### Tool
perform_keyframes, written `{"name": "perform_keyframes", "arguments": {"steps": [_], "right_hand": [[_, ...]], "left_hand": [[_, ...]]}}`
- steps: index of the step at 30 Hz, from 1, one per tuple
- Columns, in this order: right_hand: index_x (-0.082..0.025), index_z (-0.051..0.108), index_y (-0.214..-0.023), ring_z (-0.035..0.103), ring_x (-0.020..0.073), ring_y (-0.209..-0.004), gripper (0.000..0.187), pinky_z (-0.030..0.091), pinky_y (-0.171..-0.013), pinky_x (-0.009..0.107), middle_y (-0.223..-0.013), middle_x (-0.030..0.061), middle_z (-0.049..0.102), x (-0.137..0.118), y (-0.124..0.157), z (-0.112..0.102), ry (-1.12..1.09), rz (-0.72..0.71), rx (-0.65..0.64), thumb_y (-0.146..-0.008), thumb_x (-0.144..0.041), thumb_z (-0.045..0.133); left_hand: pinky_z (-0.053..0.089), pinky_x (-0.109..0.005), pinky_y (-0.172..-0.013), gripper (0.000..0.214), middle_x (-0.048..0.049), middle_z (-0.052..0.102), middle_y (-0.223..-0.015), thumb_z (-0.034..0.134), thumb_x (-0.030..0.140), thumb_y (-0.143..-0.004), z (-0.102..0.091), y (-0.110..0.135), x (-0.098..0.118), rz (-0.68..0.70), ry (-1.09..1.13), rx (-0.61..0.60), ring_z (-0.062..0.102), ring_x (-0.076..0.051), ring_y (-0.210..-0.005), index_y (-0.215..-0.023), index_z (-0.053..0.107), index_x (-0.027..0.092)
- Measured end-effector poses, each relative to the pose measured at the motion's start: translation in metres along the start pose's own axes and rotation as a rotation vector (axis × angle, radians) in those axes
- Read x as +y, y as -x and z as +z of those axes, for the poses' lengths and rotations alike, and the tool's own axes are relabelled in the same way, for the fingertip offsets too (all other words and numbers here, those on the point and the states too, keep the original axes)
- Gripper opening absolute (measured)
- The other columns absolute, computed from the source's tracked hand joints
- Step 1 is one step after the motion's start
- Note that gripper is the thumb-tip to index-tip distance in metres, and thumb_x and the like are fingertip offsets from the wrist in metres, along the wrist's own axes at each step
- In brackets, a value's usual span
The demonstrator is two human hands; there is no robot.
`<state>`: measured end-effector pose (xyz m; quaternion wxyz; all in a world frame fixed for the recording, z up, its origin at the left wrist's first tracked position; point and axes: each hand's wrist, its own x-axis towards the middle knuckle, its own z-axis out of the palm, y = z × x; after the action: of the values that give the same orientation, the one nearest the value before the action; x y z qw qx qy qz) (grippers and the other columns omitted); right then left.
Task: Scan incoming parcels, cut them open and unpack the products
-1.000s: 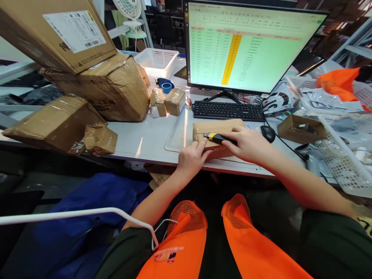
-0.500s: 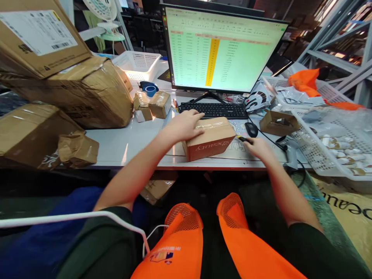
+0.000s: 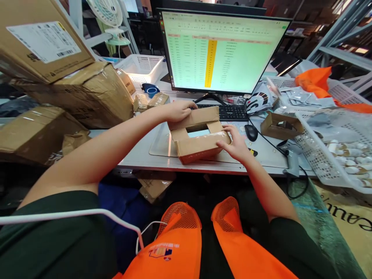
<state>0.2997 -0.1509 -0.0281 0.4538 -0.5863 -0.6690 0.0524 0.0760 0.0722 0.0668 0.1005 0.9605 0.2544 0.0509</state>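
- Large boxes (image 3: 87, 93) stand stacked at far left, well apart from the hands.
- The left arm slants up across the desk (image 3: 136, 149), elbow out to the side. The left hand (image 3: 180, 111) is back up, fingers curled at the left end of the raised far flap (image 3: 202, 115); the thumb is hidden, so I cannot tell whether it pinches.
- The box (image 3: 200, 149) rests near the desk's front edge, between the hands, before the keyboard (image 3: 234, 113). Its top is partly open on something pale (image 3: 199, 133). The cardboard looks stiff in the walls and bendy at the flaps; the tape may be slick. It is probably light, though weight and fragility inside cannot be judged. The side walls seem the safest hold, since flaps would give.
- The right hand (image 3: 236, 144) is clamped on the box's right end, thumb over the near top, fingers farther back; the forearm rises inward, elbow low.
- The cutter (image 3: 253, 152) lies just beside the right wrist, the mouse (image 3: 251, 132) beyond it.
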Motion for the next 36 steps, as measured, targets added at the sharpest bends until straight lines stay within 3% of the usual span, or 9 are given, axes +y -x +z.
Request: {"name": "perform_keyframes", "arguments": {"steps": [5,8,13,18,21,23,26,30,36], "right_hand": [[-0.030,0.060,-0.103,0.067,0.0333,-0.133,0.016,0.042,-0.121,0.069,-0.120,0.0108,0.076,0.014,0.027,-0.006,0.112,-0.239,0.020,-0.095,-0.042,0.065],[-0.030,0.066,-0.112,0.067,0.0363,-0.136,0.026,0.043,-0.118,0.073,-0.126,0.0130,0.077,0.025,0.049,-0.010,0.157,-0.299,-0.052,-0.092,-0.048,0.066],[-0.028,0.076,-0.101,0.074,0.0308,-0.122,0.026,0.036,-0.126,0.067,-0.119,0.0102,0.081,0.006,0.021,-0.042,0.078,-0.351,-0.214,-0.104,-0.042,0.055],[-0.028,0.082,-0.107,0.051,0.0349,-0.150,0.035,0.038,-0.127,0.062,-0.152,0.0105,0.064,-0.029,-0.065,-0.040,0.017,-0.294,-0.644,-0.102,-0.054,0.060],[-0.024,0.078,-0.091,0.032,0.0404,-0.162,0.039,0.029,-0.130,0.069,-0.166,0.0110,0.050,-0.028,-0.078,-0.024,0.011,-0.261,-0.738,-0.100,-0.059,0.063],[-0.022,0.070,-0.086,0.032,0.0392,-0.162,0.040,0.031,-0.129,0.067,-0.169,0.0135,0.045,-0.021,-0.072,-0.020,-0.032,-0.242,-0.688,-0.100,-0.058,0.061],[-0.023,0.061,-0.083,0.042,0.0374,-0.156,0.039,0.039,-0.124,0.062,-0.168,0.0150,0.045,-0.011,-0.062,-0.020,-0.138,-0.209,-0.547,-0.098,-0.060,0.063],[-0.026,0.047,-0.075,0.056,0.0384,-0.143,0.048,0.045,-0.118,0.062,-0.153,0.0140,0.060,-0.003,-0.055,-0.012,-0.359,0.007,-0.130,-0.091,-0.069,0.061],[-0.027,0.045,-0.078,0.066,0.0339,-0.123,0.046,0.054,-0.102,0.055,-0.129,0.0126,0.070,0.020,-0.030,0.000,-0.641,0.228,0.160,-0.096,-0.067,0.034]], "left_hand": [[0.055,-0.044,-0.094,0.049,-0.0169,0.077,-0.111,0.037,0.040,-0.104,0.016,0.002,-0.004,-0.080,-0.139,0.036,0.071,-0.032,-0.102,-0.124,0.074,0.014],[0.053,-0.047,-0.102,0.041,-0.0173,0.073,-0.126,0.044,0.035,-0.104,0.026,0.033,0.022,0.145,-0.131,0.238,0.069,-0.032,-0.116,-0.127,0.074,0.019],[0.056,-0.046,-0.095,0.049,-0.0136,0.074,-0.110,0.045,0.062,-0.102,0.052,0.088,0.041,0.409,0.062,0.251,0.069,-0.029,-0.101,-0.098,0.077,0.025],[0.054,-0.059,-0.087,0.082,-0.0114,0.054,-0.070,0.004,0.098,-0.081,0.095,0.098,0.027,0.037,0.200,0.731,0.059,-0.032,-0.081,-0.060,0.044,0.030],[0.052,-0.060,-0.082,0.080,-0.0092,0.045,-0.062,0.000,0.101,-0.077,0.102,0.117,0.027,-0.134,0.193,0.920,0.056,-0.032,-0.076,-0.056,0.034,0.031],[0.052,-0.058,-0.083,0.077,-0.0092,0.052,-0.063,0.010,0.095,-0.085,0.087,0.135,0.030,-0.062,0.206,0.846,0.058,-0.030,-0.075,-0.055,0.039,0.030],[0.053,-0.049,-0.085,0.067,-0.0084,0.068,-0.074,0.027,0.072,-0.102,0.047,0.151,0.036,0.012,0.180,0.494,0.065,-0.026,-0.077,-0.063,0.056,0.026],[0.055,-0.041,-0.077,0.035,-0.0103,0.077,-0.096,0.073,0.056,-0.083,0.007,0.120,0.050,-0.090,-0.067,0.091,0.071,-0.031,-0.086,-0.097,0.077,0.024],[0.057,-0.043,-0.078,0.094,-0.0130,0.079,-0.104,0.086,0.035,-0.059,0.014,0.057,0.073,-0.017,-0.227,-0.269,0.071,-0.035,-0.078,-0.150,0.064,0.030]]}}
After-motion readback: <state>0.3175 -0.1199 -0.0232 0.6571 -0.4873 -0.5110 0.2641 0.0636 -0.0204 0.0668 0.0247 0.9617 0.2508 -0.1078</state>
